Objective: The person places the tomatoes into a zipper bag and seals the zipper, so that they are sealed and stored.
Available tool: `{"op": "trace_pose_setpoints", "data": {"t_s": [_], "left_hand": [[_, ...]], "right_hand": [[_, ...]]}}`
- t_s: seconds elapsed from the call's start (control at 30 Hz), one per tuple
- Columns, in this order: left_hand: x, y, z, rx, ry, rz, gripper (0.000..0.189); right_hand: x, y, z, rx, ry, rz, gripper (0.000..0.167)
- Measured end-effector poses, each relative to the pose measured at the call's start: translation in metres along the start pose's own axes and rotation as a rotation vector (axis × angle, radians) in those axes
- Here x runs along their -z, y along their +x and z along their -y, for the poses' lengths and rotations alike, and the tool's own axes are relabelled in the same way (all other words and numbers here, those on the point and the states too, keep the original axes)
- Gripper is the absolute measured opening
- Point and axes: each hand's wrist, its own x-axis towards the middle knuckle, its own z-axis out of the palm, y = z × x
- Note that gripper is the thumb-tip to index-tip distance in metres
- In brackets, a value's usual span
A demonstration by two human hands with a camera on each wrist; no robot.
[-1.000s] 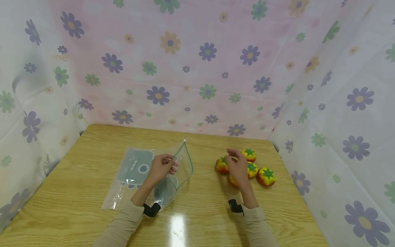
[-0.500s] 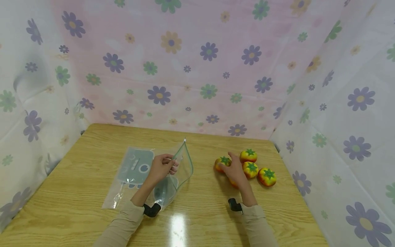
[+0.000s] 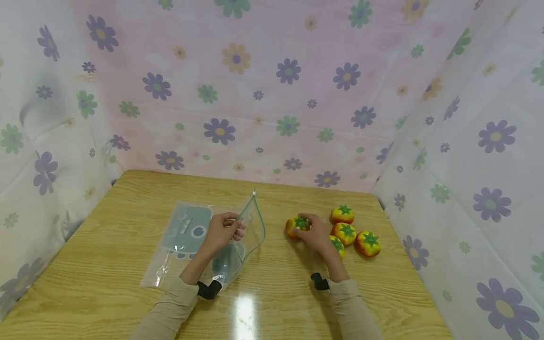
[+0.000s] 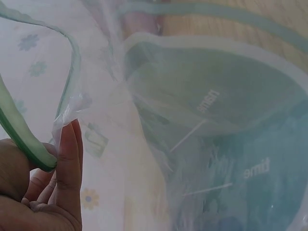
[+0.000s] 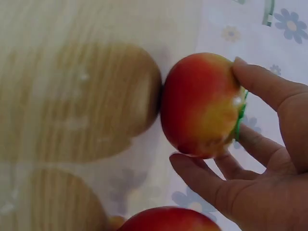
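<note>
My left hand (image 3: 223,231) pinches one side of the mouth of a clear zip-top bag (image 3: 170,264). The bag's green-edged mouth gapes toward the right, and a slider sits at its far end. In the left wrist view, thumb and fingers hold the green zip strip (image 4: 24,137), beside a blue-green panel (image 4: 231,130) with mirrored "name" and "time" lettering. Over to the right, my right hand (image 3: 316,233) grips a red-and-yellow toy tomato (image 3: 295,227) with green leaves on top. The right wrist view shows thumb and fingertips around this tomato (image 5: 199,103), its base close over the tabletop.
Several similar toy tomatoes lie grouped right of the right hand: one at the back (image 3: 342,215), one in the middle (image 3: 343,233), one to the right (image 3: 368,243). A nearer tomato (image 3: 337,245) is partly hidden by the forearm. Flowered cloth (image 3: 263,118) encloses the wooden table (image 3: 280,302).
My right hand has lowered onto the leftmost toy tomato, closed around it and moved it slightly left, away from the group. The left hand and bag have stayed in place.
</note>
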Motion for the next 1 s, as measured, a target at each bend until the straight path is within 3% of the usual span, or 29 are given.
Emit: {"op": "trace_pose_setpoints", "data": {"t_s": [0.3, 0.47, 0.83, 1.0], "left_hand": [[0.0, -0.001, 0.001, -0.003, -0.01, 0.001, 0.019], [0.0, -0.001, 0.0, -0.014, -0.009, 0.006, 0.02], [0.001, -0.001, 0.001, -0.006, -0.002, -0.006, 0.02], [0.0, -0.001, 0.0, 0.007, -0.006, 0.001, 0.022]], "right_hand": [[-0.006, -0.002, -0.002, -0.035, -0.003, 0.07, 0.064], [-0.007, -0.006, 0.002, -0.037, 0.075, 0.088, 0.064], [-0.014, -0.007, -0.001, -0.035, 0.17, 0.009, 0.062], [-0.017, -0.007, -0.001, -0.095, 0.198, -0.025, 0.063]]}}
